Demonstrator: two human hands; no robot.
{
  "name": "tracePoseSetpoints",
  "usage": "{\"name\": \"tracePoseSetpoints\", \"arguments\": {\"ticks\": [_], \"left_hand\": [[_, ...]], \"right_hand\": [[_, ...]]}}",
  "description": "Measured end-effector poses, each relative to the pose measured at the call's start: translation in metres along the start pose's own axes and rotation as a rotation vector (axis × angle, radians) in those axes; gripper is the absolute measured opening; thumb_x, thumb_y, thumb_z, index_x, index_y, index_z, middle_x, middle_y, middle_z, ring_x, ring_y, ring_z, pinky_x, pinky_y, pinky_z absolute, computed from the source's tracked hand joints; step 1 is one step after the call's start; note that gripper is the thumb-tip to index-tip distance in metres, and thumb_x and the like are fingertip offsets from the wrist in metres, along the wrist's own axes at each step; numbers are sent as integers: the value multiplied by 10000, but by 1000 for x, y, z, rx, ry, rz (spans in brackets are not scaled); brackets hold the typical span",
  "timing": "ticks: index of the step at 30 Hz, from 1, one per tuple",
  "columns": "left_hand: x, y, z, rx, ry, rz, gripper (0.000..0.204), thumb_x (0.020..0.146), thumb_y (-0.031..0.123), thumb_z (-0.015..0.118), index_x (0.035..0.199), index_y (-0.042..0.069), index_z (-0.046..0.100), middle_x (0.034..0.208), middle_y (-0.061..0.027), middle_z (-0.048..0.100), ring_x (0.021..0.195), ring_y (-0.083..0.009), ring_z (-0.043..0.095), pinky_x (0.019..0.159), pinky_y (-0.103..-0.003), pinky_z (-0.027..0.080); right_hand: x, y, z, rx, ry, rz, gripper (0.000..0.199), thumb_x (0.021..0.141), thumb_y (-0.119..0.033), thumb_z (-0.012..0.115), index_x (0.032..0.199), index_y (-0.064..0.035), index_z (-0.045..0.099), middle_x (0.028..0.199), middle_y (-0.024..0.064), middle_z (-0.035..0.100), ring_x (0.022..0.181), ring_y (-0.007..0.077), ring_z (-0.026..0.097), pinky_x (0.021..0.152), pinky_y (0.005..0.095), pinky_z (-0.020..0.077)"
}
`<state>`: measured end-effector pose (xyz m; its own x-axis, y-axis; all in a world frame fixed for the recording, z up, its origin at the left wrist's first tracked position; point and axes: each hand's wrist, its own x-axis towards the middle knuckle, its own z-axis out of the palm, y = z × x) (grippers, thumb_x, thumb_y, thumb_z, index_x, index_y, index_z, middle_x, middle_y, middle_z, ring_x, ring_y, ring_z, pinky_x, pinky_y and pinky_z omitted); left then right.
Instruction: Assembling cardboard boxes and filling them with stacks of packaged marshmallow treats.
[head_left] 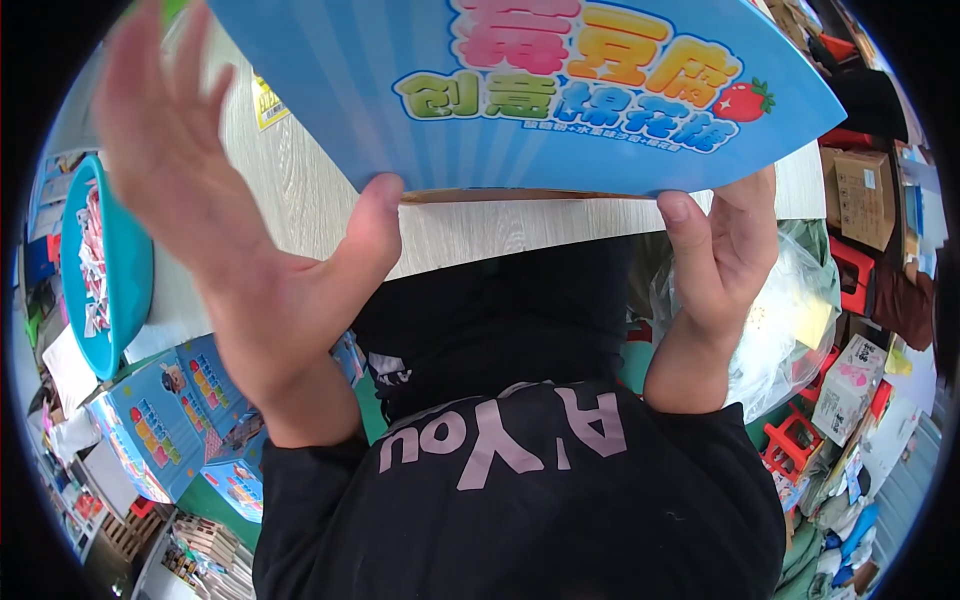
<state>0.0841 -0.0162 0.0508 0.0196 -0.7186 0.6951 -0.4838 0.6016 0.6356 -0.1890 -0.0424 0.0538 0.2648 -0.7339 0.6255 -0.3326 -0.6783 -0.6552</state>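
A blue cardboard box (330, 90) with colourful printed lettering and a strawberry picture is tilted over the pale wood-grain table (510, 228). My left hand (235, 225) is open at the box's left side. Its fingers are spread and slightly blurred, and the thumb tip meets the lower left corner. At the lower right edge, my right hand (725, 235) grips the box, thumb against the near edge and fingers bent behind it. A narrow brown strip shows along the bottom edge between the two thumbs. The box's far side runs out of the picture.
On the left stands a teal basin (135, 270) holding many small red-and-white packets. Below it are several blue printed boxes (160, 420). To the right are a clear plastic bag (775, 340), a brown carton (865, 198) and red plastic stools (793, 445).
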Motion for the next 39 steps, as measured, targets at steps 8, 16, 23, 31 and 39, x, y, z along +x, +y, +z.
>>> {"name": "tracePoseSetpoints", "arguments": {"ticks": [8, 16, 23, 31, 39], "left_hand": [[19, 10, -5, 222, -105, 147, 754, 744, 68, 758, 1412, 10, 414, 1404, -172, 513, 1330, -310, 459, 1109, -426, 328], [36, 23, -6, 449, -226, 304, 804, 668, 79, 830, 1383, 45, 464, 1391, -149, 549, 1299, -311, 487, 1081, -408, 358], [39, 34, -5, 617, -304, 414, 842, 612, 87, 884, 1361, 71, 502, 1381, -131, 576, 1275, -312, 508, 1061, -395, 380], [14, 33, 6, 580, -322, 313, 701, 619, 20, 864, 1247, 99, 562, 1336, -86, 583, 1262, -312, 503, 1038, -399, 435], [4, 27, 11, 569, -321, 285, 655, 638, -5, 852, 1216, 121, 571, 1346, -81, 570, 1252, -314, 503, 1032, -395, 445]], "right_hand": [[0, 4, 0, 10, 1, -41, 229, 782, 1, 751, 998, 3, 676, 1128, 156, 626, 974, 260, 624, 855, 328, 483], [-2, 10, 2, 24, -13, -90, 261, 804, -39, 764, 1043, -21, 661, 1203, 173, 617, 959, 262, 628, 840, 341, 510], [-4, 13, 2, -11, -20, -111, 304, 813, -48, 766, 1089, -42, 639, 1262, 182, 601, 979, 281, 635, 845, 351, 521], [-14, 19, 5, 151, -25, 24, 546, 861, -71, 741, 1344, -14, 490, 1325, 219, 535, 1173, 307, 569, 1045, 420, 405], [0, 15, 0, -134, -8, -198, 512, 825, -88, 767, 1310, -111, 605, 1347, 186, 532, 918, 229, 642, 812, 326, 533]]}}
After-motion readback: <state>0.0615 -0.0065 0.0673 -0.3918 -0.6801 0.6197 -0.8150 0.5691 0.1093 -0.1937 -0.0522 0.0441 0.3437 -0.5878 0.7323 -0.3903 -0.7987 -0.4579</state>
